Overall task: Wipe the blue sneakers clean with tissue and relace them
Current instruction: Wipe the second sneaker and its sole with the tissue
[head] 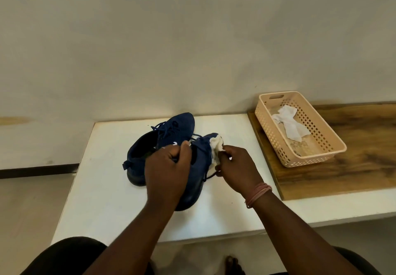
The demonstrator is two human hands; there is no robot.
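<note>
**Inspector:** Report the position of the shoes.

**Assistant:** Two blue sneakers on the white tabletop (102, 189). The far sneaker (150, 146) lies flat, laces threaded. The near sneaker (198, 167) is raised at the collar, its heel end down towards the tabletop.

**Inspector:** Hands?

**Assistant:** The left hand (167, 171) is curled round the near sneaker's collar, gripping it. The right hand (235, 167) pinches a white tissue (215, 146) against that sneaker's right side, near the toe. A loose lace (209, 176) hangs beside the right hand.

**Inspector:** Anything else noted?

**Assistant:** A beige perforated basket (321, 154) stands well apart to the right, on a wooden board (353, 167). It holds a crumpled white tissue (291, 124). Pink bands (258, 195) circle the right wrist.
</note>
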